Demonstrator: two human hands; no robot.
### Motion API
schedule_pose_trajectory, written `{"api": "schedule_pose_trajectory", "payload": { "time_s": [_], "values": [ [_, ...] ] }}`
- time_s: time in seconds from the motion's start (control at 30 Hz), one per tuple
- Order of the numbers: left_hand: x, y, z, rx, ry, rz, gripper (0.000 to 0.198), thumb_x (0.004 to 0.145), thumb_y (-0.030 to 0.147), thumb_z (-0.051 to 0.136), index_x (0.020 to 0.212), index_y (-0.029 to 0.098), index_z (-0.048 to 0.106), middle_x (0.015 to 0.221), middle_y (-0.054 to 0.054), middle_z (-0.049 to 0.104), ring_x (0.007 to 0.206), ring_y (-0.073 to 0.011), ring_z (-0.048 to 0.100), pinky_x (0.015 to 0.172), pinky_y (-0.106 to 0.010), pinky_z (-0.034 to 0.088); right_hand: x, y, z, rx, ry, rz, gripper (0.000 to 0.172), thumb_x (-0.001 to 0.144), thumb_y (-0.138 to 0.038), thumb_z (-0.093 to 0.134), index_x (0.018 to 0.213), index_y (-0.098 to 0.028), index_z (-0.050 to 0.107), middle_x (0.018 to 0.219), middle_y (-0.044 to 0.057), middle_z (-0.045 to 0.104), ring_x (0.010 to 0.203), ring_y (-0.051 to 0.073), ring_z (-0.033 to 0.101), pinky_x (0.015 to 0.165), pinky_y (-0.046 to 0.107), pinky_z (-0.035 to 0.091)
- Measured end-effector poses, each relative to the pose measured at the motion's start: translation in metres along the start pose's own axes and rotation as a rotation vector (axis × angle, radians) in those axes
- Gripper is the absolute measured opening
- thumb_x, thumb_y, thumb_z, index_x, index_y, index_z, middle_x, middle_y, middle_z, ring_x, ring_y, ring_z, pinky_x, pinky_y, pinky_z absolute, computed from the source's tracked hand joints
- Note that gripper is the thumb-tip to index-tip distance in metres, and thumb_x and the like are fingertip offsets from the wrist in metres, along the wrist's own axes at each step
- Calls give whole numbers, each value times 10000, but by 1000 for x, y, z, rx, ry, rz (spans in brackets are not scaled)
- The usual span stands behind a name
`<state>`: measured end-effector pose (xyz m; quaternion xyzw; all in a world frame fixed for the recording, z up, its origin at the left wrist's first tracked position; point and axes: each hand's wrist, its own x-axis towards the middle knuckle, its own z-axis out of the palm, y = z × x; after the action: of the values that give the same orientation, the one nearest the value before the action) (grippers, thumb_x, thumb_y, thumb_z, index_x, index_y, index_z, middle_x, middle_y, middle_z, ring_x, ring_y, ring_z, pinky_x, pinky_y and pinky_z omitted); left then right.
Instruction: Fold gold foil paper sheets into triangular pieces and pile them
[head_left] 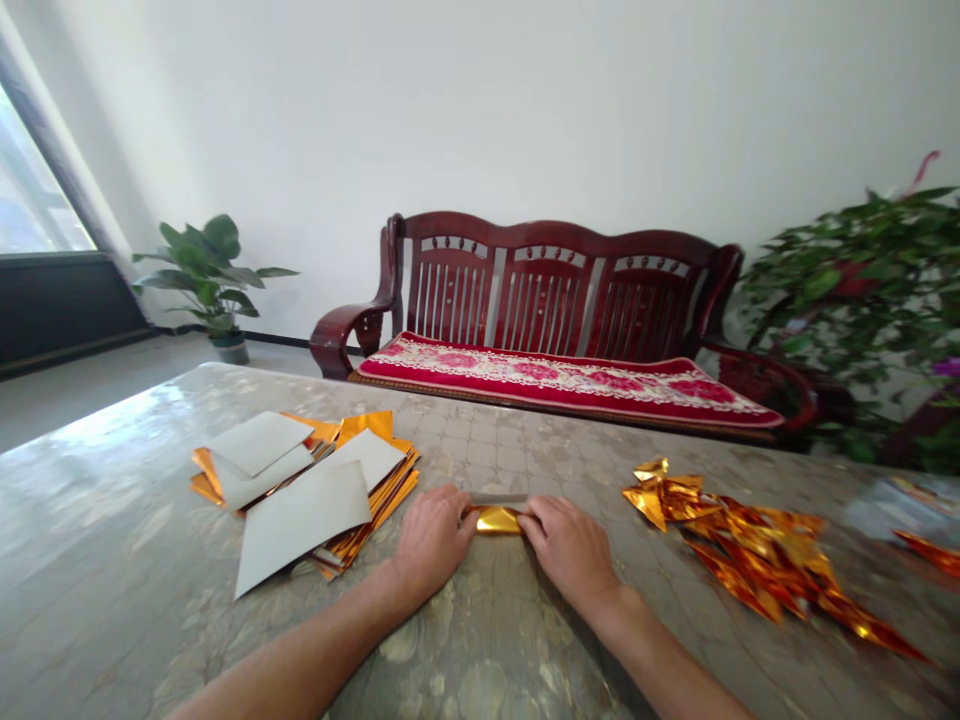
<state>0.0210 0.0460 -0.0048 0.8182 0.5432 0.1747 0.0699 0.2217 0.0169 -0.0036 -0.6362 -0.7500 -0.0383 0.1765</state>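
Observation:
Between my hands, low over the middle of the table, is a sheet of gold foil paper (498, 520) with its near edge curled over, gold side showing and a pale strip behind. My left hand (439, 530) pinches its left end, fingers bent round it. The right end is gripped the same way by my right hand (568, 545). To the left lies a loose stack of foil sheets (307, 500), several with the pale back up and orange-gold edges sticking out. A pile of folded, pointed gold foil pieces (757, 550) lies to the right.
The table (135, 530) has a patterned, glossy cover. A clear plastic bag (900, 510) sits at its right side. Beyond the far edge stands a dark red wooden bench (547, 290) with a floral cushion. Potted plants (210, 270) flank the bench.

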Motion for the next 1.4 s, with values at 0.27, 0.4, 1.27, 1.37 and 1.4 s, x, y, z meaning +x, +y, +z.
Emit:
{"api": "schedule_pose_trajectory", "payload": {
  "time_s": [0.27, 0.4, 1.27, 1.37, 1.4],
  "values": [
    [-1, 0, 0, 48, -9, -56, 165, 889, 312, 528, 813, 211, 635, 881, -32, 665, 862, -188, 616, 731, -289, 381, 10, -6, 1, -35, -10, 19, 120, 882, -229, 574, 766, -238, 607, 841, -10, 681, 833, 173, 590, 645, 274, 291],
    [0, -2, -2, 45, -24, -80, 162, 874, 332, 550, 806, 213, 638, 877, -27, 665, 874, -187, 617, 745, -284, 388, 10, -4, 4, 6, 10, 40, 127, 887, -232, 560, 772, -239, 612, 842, -10, 670, 844, 170, 588, 666, 270, 312],
    [1, -4, -6, 69, -98, -131, 276, 940, 385, 458, 841, 216, 651, 925, -34, 641, 801, -177, 638, 673, -270, 406, 8, 0, 15, 44, 67, 13, 156, 877, -189, 536, 759, -229, 628, 835, 14, 631, 824, 171, 557, 724, 269, 348],
    [2, -4, -5, 73, -101, -133, 257, 931, 374, 467, 842, 218, 652, 929, -33, 637, 804, -179, 638, 671, -274, 406, 8, 1, 15, 56, 62, 23, 150, 871, -194, 541, 758, -231, 631, 835, 15, 630, 828, 173, 557, 727, 269, 350],
    [2, -4, -4, 73, -103, -134, 254, 930, 371, 468, 845, 218, 652, 933, -35, 636, 808, -180, 639, 674, -275, 408, 8, 1, 15, 65, 57, 30, 146, 871, -200, 543, 759, -231, 632, 835, 14, 630, 830, 174, 557, 728, 268, 351]
  ]
}}
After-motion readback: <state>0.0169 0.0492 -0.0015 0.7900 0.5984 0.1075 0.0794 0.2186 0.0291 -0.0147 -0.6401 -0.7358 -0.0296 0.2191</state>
